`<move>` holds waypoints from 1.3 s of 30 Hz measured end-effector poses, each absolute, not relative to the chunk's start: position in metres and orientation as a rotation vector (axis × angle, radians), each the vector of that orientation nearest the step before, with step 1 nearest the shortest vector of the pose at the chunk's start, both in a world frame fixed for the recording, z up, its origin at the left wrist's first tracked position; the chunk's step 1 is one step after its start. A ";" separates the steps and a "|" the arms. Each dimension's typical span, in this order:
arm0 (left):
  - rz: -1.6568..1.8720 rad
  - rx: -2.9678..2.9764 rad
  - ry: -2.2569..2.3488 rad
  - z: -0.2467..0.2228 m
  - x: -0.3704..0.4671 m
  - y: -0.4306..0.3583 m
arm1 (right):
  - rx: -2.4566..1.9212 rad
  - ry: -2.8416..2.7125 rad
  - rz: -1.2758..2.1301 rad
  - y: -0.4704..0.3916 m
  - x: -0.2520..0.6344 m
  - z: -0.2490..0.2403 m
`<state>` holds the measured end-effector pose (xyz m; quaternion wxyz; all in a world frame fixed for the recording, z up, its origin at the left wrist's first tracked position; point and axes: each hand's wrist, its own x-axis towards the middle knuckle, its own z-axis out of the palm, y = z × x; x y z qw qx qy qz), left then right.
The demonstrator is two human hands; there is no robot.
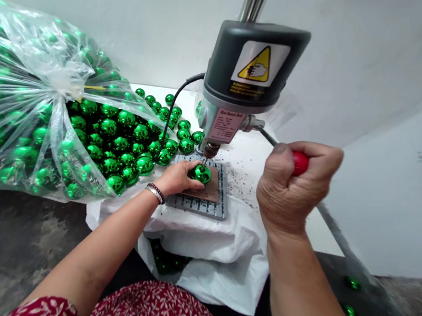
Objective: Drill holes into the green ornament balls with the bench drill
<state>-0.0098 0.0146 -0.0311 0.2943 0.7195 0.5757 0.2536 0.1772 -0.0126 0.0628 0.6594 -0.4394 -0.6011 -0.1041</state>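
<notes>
My left hand (180,177) grips a shiny green ball (202,173), thumb and fingers around its side, on a brown board (211,190). The board lies on the slotted grey base plate (221,205) of a small bench drill (248,73). Right above the ball is the drill's chuck (211,150), its bit at the ball's top; whether it has gone in I cannot tell. Wrapped round the red-knobbed feed lever (268,136) is my right hand (297,185), closed, with the red knob (299,163) showing between the fingers.
On the left, a large clear plastic bag (59,80) full of green balls leans on the white table (251,172). Loose green balls (146,164) lie beside it. Dark shavings surround the base. A white sack (233,268) with green balls hangs open at the front. A black cable (178,99) runs left of the drill.
</notes>
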 end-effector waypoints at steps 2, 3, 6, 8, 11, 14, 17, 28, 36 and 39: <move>0.678 1.912 1.536 -0.031 -0.009 0.015 | -1.003 -1.358 -0.226 -0.014 0.177 0.060; 0.681 1.908 1.541 -0.031 -0.009 0.014 | -0.998 -1.355 -0.231 -0.014 0.176 0.059; 0.685 1.896 1.539 -0.028 -0.009 0.013 | -0.986 -1.356 -0.238 -0.014 0.176 0.056; 0.686 1.896 1.525 -0.026 -0.009 0.012 | -0.983 -1.350 -0.230 -0.014 0.176 0.053; 0.703 1.887 1.513 -0.026 -0.009 0.011 | -0.984 -1.348 -0.210 -0.015 0.175 0.045; 0.740 1.861 1.490 -0.028 -0.009 0.012 | -0.970 -1.381 -0.208 -0.017 0.176 0.034; 0.765 1.830 1.485 -0.030 -0.008 0.012 | -0.958 -1.386 -0.213 -0.016 0.177 0.037; 0.868 1.804 1.393 -0.019 -0.015 -0.020 | -1.324 -1.337 -0.022 0.004 0.170 0.140; 0.579 1.969 1.213 -0.004 -0.039 -0.073 | -1.261 -1.354 -0.075 0.007 0.171 0.131; 0.529 2.045 1.307 -0.001 -0.050 -0.081 | -1.249 -1.372 -0.113 0.008 0.173 0.130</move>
